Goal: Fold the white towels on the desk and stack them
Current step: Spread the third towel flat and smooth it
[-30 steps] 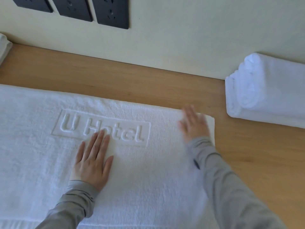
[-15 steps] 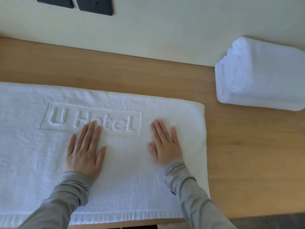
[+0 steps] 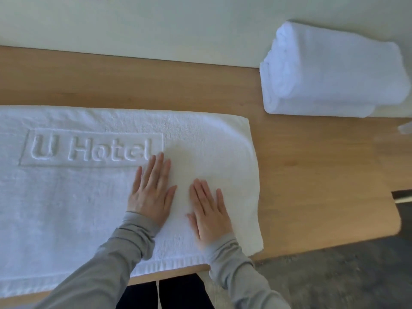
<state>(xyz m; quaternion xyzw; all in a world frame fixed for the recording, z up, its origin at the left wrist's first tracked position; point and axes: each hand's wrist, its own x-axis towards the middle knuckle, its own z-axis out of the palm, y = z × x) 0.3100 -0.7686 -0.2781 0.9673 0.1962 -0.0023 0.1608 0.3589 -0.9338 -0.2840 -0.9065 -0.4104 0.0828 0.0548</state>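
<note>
Left grip [image 3: 151, 192], right grip [image 3: 209, 210]: flat, fingers straight, holding nothing, palms down side by side on towel [image 3: 66, 208]. Spread along near counter [image 3: 312, 175] edge, logo [image 3: 91, 150] up, apparently doubled once; further folds pending. At far right, stack [image 3: 334, 70] of folded towels. Judged partway done.

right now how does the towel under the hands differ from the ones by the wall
The U Hotel towel lies spread flat; the folded towels sit stacked. The U Hotel towel shows an embossed logo; the folded towels show none from here. The left hand and right hand press flat on the U Hotel towel; nothing touches the folded towels. Both are white, on the desk.
</note>
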